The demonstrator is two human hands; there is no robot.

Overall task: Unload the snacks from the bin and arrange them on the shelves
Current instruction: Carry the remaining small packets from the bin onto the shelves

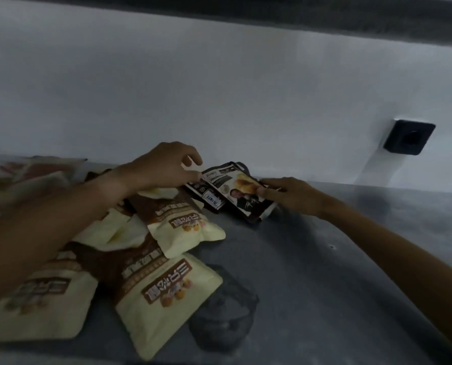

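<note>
Landmark: black packet, flat at the shelf back by the wall. Left of it, cream-brown pouches overlap in a row. Left hand pinches the packet's left corner; right hand grips its right edge, probably squaring it into line. Bin not visible.

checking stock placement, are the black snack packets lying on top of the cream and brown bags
No, the black snack packets lie on the grey metal shelf beside the cream and brown bags, further back.
</note>
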